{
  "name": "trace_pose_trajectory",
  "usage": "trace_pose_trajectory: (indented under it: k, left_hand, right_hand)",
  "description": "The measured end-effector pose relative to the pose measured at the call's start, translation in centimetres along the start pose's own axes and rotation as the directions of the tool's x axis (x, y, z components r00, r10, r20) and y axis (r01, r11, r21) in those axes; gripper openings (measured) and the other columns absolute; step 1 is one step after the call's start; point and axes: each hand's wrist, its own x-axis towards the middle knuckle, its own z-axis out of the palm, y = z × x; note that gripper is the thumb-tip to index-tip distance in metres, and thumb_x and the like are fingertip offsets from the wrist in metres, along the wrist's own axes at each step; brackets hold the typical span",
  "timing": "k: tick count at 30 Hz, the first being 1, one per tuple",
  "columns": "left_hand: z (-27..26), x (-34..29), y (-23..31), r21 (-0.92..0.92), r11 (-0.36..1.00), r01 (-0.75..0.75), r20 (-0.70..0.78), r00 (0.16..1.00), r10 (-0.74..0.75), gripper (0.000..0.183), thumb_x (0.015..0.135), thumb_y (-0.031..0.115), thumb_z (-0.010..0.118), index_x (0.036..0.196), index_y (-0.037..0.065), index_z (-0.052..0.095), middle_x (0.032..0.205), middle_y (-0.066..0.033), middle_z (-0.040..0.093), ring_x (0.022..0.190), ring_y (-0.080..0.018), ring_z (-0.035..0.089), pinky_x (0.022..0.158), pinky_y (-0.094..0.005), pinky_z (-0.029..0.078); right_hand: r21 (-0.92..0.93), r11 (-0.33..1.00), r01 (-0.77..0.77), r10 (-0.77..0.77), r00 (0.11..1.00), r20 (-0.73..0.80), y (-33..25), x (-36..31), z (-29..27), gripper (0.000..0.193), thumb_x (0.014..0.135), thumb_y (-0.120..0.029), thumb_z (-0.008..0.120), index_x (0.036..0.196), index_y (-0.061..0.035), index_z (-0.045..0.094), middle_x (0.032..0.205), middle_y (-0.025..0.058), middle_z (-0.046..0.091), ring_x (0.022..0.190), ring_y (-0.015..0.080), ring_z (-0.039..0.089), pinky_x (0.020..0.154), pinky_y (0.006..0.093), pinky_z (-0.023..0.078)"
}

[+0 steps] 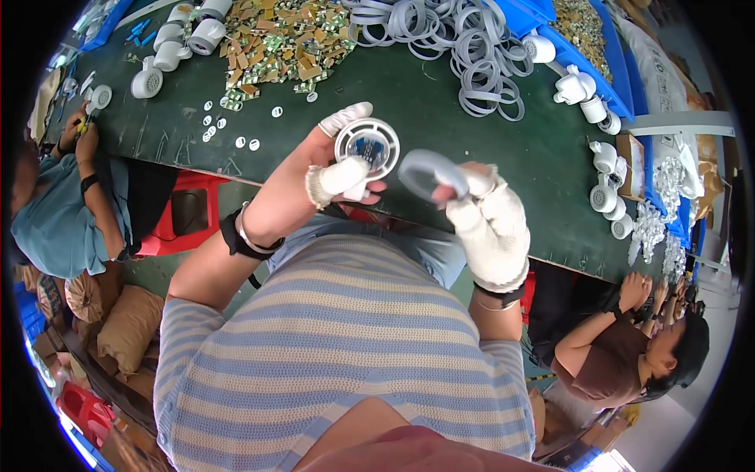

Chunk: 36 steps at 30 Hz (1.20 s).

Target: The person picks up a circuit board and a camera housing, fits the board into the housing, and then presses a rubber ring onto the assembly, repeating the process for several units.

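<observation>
The white housing [368, 147] looks like smooth, faintly glossy hard plastic, the grey ring [450, 171] like smooth, satiny plastic or rubber, the white glove [495, 232] rough knitted cloth, and the green tabletop [558, 173] matt and scuffed.

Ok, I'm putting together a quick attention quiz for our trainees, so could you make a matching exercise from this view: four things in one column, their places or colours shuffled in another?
Things:
1. round white part
2. single grey ring
3. small circuit boards
4. stool to the person's left

Places or colours:
A. red
B. held in the right hand
C. heaped on the green table
D. held in the left hand

Right pairs: 1-D, 2-B, 3-C, 4-A
</observation>
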Motion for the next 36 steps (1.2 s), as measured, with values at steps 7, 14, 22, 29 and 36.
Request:
trace_pose_trajectory:
  k: [7, 14, 22, 29, 36]
  left_hand:
    - [1.3, -0.4, -1.6, -0.207, 0.978, 0.007, 0.163, 0.986, 0.028, 0.109, 0.087, 0.005, 0.082, 0.167, 0.017, 0.010, 0.155, -0.0087, 0.041, 0.131, -0.0250, 0.058, 0.106, -0.0430, 0.053]
    - [1.5, -0.6, -2.5, -0.097, 0.994, -0.060, 0.119, 0.990, 0.071, 0.116, 0.082, -0.013, 0.079, 0.168, 0.022, 0.009, 0.157, -0.0048, 0.038, 0.136, -0.0201, 0.052, 0.108, -0.0403, 0.051]
    - [1.7, -0.7, -3.3, 0.000, 0.985, -0.173, 0.098, 0.980, 0.173, 0.113, 0.083, -0.014, 0.078, 0.167, 0.022, 0.012, 0.157, -0.0048, 0.039, 0.137, -0.0191, 0.051, 0.110, -0.0386, 0.049]
    - [1.5, -0.7, -3.4, -0.014, 0.983, -0.185, 0.055, 0.981, 0.185, 0.096, 0.086, -0.010, 0.078, 0.164, 0.016, 0.027, 0.151, -0.0049, 0.048, 0.133, -0.0187, 0.055, 0.111, -0.0377, 0.049]
    - [1.7, -0.3, -4.3, 0.301, 0.888, -0.348, 0.212, 0.932, 0.293, 0.078, 0.085, -0.009, 0.080, 0.154, 0.010, 0.048, 0.135, -0.0045, 0.059, 0.127, -0.0152, 0.058, 0.102, -0.0319, 0.050]
  right_hand:
    - [-0.243, 0.944, 0.222, -0.212, 0.975, 0.067, 0.6, 0.4, 1.1, 0.039, 0.089, -0.013, 0.079, 0.127, -0.0047, 0.071, 0.096, 0.0114, 0.072, 0.083, 0.0246, 0.070, 0.075, 0.0339, 0.054]
    - [-0.355, 0.895, 0.269, -0.276, 0.961, 0.032, 0.0, 0.1, 1.3, 0.041, 0.085, -0.009, 0.081, 0.124, -0.0108, 0.072, 0.099, 0.0120, 0.074, 0.085, 0.0279, 0.073, 0.074, 0.0360, 0.057]
    - [-0.358, 0.909, 0.214, -0.235, 0.972, -0.015, 0.0, -0.2, 2.1, 0.041, 0.084, -0.011, 0.082, 0.124, -0.0109, 0.071, 0.095, 0.0114, 0.074, 0.083, 0.0282, 0.072, 0.074, 0.0367, 0.057]
    - [-0.466, 0.878, 0.111, -0.174, 0.980, -0.094, -0.2, 0.6, 2.7, 0.045, 0.081, -0.020, 0.087, 0.121, -0.0075, 0.072, 0.111, 0.0128, 0.071, 0.090, 0.0231, 0.068, 0.080, 0.0338, 0.053]
    - [-0.440, 0.870, 0.223, -0.214, 0.974, 0.072, 1.8, 2.4, 3.5, 0.061, 0.076, -0.035, 0.086, 0.126, -0.0064, 0.065, 0.105, 0.0169, 0.066, 0.095, 0.0364, 0.064, 0.086, 0.0424, 0.053]
